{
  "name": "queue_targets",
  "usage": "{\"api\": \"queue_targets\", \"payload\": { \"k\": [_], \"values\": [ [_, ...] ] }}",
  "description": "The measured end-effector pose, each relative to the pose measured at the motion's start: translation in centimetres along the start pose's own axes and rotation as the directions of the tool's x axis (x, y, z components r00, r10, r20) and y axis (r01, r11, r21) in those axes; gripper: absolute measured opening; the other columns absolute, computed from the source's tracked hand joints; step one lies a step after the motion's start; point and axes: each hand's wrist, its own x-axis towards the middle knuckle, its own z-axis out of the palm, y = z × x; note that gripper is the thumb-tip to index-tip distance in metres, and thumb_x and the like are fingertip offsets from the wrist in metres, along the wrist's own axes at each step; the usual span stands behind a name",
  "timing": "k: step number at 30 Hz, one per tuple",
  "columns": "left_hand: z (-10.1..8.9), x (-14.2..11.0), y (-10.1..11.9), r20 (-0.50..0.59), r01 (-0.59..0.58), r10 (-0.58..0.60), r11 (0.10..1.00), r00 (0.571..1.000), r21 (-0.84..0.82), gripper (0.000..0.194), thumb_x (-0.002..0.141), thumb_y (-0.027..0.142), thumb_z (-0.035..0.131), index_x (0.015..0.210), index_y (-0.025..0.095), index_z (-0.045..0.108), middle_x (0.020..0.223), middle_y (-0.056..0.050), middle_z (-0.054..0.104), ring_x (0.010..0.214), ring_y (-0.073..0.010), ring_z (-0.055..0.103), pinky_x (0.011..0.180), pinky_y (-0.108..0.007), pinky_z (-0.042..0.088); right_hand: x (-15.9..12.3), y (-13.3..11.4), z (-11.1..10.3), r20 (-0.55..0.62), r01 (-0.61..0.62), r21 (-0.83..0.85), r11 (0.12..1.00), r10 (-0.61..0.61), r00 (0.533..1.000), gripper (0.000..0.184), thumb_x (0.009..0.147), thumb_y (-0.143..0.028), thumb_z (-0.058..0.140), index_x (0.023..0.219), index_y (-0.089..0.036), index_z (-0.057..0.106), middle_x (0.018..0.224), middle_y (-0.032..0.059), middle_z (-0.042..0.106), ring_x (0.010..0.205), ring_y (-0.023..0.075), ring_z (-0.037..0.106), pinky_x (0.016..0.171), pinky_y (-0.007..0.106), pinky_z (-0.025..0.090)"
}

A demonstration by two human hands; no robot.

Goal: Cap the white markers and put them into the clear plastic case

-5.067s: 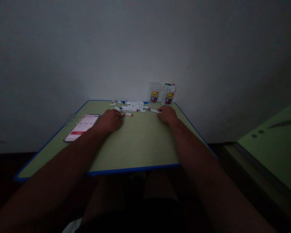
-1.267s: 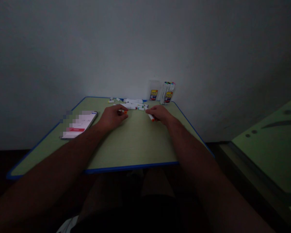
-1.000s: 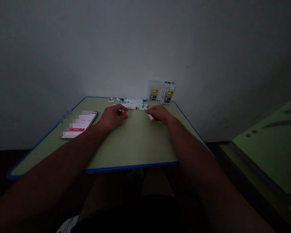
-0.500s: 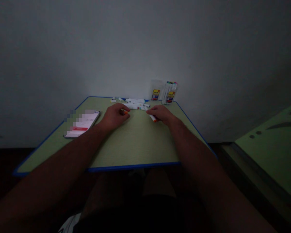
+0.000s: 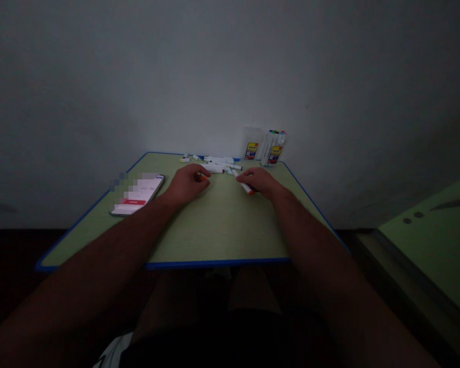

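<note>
Now the two hands are closer together than they were in the oldest picture. The right hand (image 5: 258, 181) is pinched shut on a white marker (image 5: 242, 180). That marker used to point more sideways, and now it slants, with its orange end toward the person and its other end toward the pile. The left hand (image 5: 187, 184) is curled, with its thumb and finger a bit apart. A small orange-ended piece (image 5: 204, 178) shows inside the curl. Before, an orange-ended piece lay out on the desk (image 5: 218, 225), to the right of that hand. It is too dark to tell if the fingers are squeezing it.

The other white markers (image 5: 218, 161) still lie in a messy pile at the back, just past the hands. A little cap with yellow on it (image 5: 184, 160) lies left of the pile. The see-through box (image 5: 252, 145) and the box full of markers (image 5: 274, 149) still stand side by side near the wall (image 5: 214, 76). The phone (image 5: 140, 194) stays on the left, its screen lit.
</note>
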Motion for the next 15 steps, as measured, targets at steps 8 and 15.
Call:
{"api": "queue_targets", "payload": {
  "k": [8, 15],
  "values": [
    [0.18, 0.21, -0.63, -0.002, 0.025, -0.025, 0.999, 1.0, -0.033, 0.019, 0.072, 0.024, 0.072, 0.091, 0.019, 0.074, 0.079, -0.003, 0.07, 0.071, -0.0169, 0.063, 0.072, -0.031, 0.048, -0.34, -0.21, -0.02, -0.008, 0.01, -0.016, 1.0, -0.011, 1.0, 0.017, 0.081, -0.03, 0.076, 0.083, -0.015, 0.068, 0.06, -0.0022, 0.058, 0.047, 0.0077, 0.047, 0.044, 0.021, 0.035],
    [-0.04, 0.03, 0.03, 0.012, 0.068, -0.068, 0.997, 0.998, -0.023, 0.02, 0.072, 0.024, 0.073, 0.092, 0.021, 0.074, 0.079, -0.003, 0.071, 0.069, -0.0166, 0.062, 0.072, -0.032, 0.049, -0.26, -0.14, -0.01, -0.009, 0.003, 0.002, 1.0, -0.003, 1.0, 0.017, 0.08, -0.029, 0.077, 0.082, -0.015, 0.068, 0.062, -0.002, 0.06, 0.049, 0.0072, 0.048, 0.046, 0.02, 0.037]
  ]
}}
